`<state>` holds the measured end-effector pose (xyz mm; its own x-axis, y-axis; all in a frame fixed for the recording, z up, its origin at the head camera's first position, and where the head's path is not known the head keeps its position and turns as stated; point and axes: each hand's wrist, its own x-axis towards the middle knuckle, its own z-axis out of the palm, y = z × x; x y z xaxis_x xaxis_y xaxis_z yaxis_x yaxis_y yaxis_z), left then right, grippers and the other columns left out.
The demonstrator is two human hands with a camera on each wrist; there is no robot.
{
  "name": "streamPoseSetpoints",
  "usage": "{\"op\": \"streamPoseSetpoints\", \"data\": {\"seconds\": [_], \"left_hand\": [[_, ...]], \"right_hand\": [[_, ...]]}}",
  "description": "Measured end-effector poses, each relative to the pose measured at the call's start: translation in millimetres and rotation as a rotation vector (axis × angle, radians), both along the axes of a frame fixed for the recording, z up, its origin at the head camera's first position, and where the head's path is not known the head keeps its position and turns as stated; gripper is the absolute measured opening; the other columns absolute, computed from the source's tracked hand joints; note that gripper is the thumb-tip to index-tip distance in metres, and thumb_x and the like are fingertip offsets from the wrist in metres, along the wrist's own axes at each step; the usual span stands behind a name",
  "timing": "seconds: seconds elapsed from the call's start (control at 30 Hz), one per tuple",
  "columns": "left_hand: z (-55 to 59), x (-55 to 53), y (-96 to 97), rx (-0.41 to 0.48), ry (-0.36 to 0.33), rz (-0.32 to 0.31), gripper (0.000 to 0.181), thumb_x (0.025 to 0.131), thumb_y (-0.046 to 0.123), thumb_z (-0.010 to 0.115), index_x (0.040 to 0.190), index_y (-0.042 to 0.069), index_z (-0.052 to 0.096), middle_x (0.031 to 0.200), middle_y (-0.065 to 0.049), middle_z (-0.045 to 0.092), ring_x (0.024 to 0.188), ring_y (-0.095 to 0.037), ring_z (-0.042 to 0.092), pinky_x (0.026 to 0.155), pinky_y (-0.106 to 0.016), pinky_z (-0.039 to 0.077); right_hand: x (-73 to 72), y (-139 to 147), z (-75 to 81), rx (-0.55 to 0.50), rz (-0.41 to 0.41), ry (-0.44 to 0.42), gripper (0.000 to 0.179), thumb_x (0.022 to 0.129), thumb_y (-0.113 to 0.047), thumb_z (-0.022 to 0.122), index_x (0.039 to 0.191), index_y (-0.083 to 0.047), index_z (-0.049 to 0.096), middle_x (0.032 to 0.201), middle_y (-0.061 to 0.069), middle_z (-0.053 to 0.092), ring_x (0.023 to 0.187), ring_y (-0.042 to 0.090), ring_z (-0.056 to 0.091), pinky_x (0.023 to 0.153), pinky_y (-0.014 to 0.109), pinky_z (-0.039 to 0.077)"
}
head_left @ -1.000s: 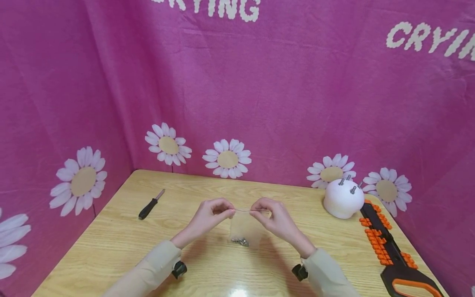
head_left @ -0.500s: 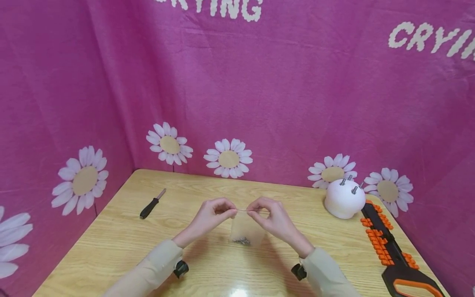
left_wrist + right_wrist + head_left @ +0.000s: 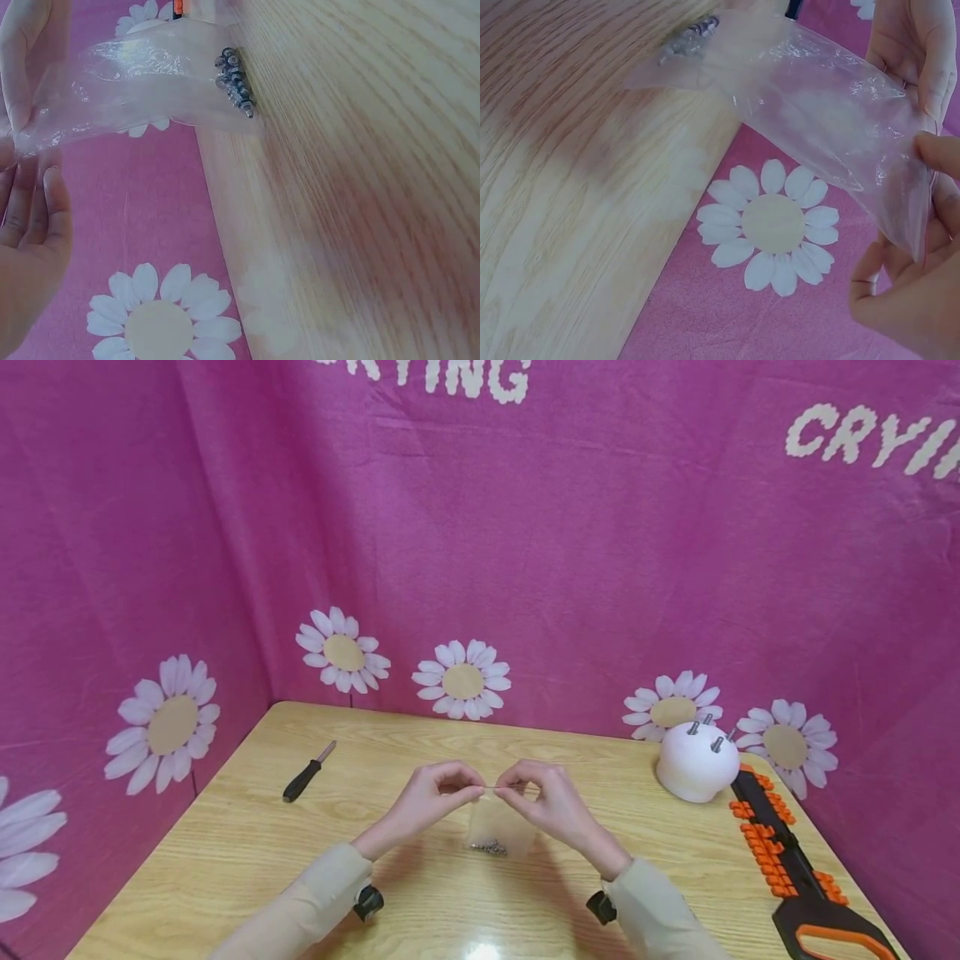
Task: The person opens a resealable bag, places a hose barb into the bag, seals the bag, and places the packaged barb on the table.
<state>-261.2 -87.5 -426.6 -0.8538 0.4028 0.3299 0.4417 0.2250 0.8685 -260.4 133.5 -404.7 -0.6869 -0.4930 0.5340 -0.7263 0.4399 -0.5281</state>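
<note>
A clear plastic bag (image 3: 504,818) hangs between my hands over the table, its top edge held up. Small metal screws or similar hardware (image 3: 235,84) lie bunched in its bottom. My left hand (image 3: 435,795) pinches the top edge between thumb and fingers. Close beside it, my right hand (image 3: 553,800) pinches the same edge, leaving a narrow gap between the fingertips. In the right wrist view the bag (image 3: 810,105) slants from the hands toward the table, with the hardware (image 3: 690,39) blurred at its far end.
On the left of the wooden table (image 3: 360,735) lies a black-handled screwdriver (image 3: 308,772). A white rounded object (image 3: 697,763) with several metal posts stands at the back right. Beside it lies a long black and orange tool-like thing (image 3: 780,852). Pink cloth (image 3: 525,568) hangs behind.
My right hand has slid left along the bag's top edge, and the left hand has shifted slightly right. The gap between the fingertips has narrowed.
</note>
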Motion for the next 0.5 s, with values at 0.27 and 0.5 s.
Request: {"op": "streamPoseSetpoints", "data": {"seconds": [0.27, 0.5], "left_hand": [[-0.9, -1.7, 3.5, -0.017, 0.078, 0.032, 0.012, 0.093, 0.017, 0.068, 0.099, 0.007, 0.073, 0.092, -0.011, 0.075, 0.079, -0.002, 0.066, 0.074, -0.020, 0.056], [0.5, 1.2, 6.9, -0.056, 0.174, 0.080, 0.009, 0.093, 0.015, 0.069, 0.096, 0.008, 0.073, 0.089, -0.007, 0.075, 0.077, -0.002, 0.065, 0.073, -0.020, 0.055]], "right_hand": [[-1.0, -1.7, -2.2, -0.007, -0.004, 0.018, 0.002, 0.089, -0.013, 0.073, 0.087, -0.013, 0.075, 0.081, -0.001, 0.073, 0.071, 0.002, 0.060, 0.065, 0.020, 0.051], [-0.8, -0.6, -3.2, -0.007, -0.040, 0.037, 0.007, 0.087, -0.017, 0.076, 0.084, -0.011, 0.074, 0.078, -0.001, 0.072, 0.069, 0.001, 0.059, 0.063, 0.019, 0.051]]}}
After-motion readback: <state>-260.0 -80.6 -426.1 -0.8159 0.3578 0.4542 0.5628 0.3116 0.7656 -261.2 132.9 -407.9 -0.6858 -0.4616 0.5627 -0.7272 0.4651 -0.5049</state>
